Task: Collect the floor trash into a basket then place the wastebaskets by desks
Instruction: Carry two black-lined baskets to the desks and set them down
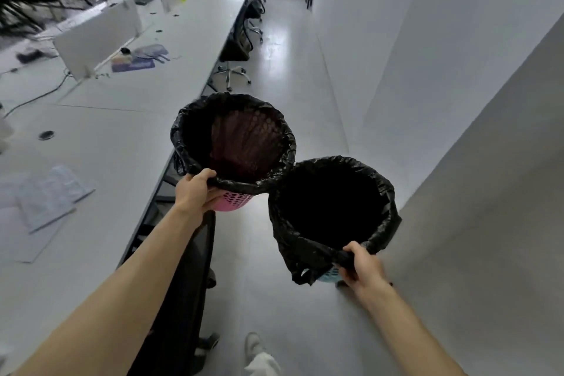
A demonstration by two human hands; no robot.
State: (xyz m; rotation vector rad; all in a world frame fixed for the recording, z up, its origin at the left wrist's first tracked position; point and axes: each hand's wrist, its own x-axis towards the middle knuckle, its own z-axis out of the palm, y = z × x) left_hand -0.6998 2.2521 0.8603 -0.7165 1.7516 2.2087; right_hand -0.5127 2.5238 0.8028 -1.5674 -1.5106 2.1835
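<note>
I hold two wastebaskets in the air over the aisle floor. My left hand (200, 191) grips the near rim of a pink perforated wastebasket (235, 203) lined with a black bag. My right hand (360, 265) grips the near rim of a light blue wastebasket (329, 276), almost wholly covered by its black bag (332, 210). The two rims touch side by side. Both bags look dark inside; I cannot tell what they hold.
A long white desk (128, 137) with low dividers runs along the left, strewn with papers and cables. Black office chairs (238, 40) are tucked under its edge, one right below my left arm. A white wall (457, 70) bounds the right. The grey floor aisle (290, 55) runs ahead.
</note>
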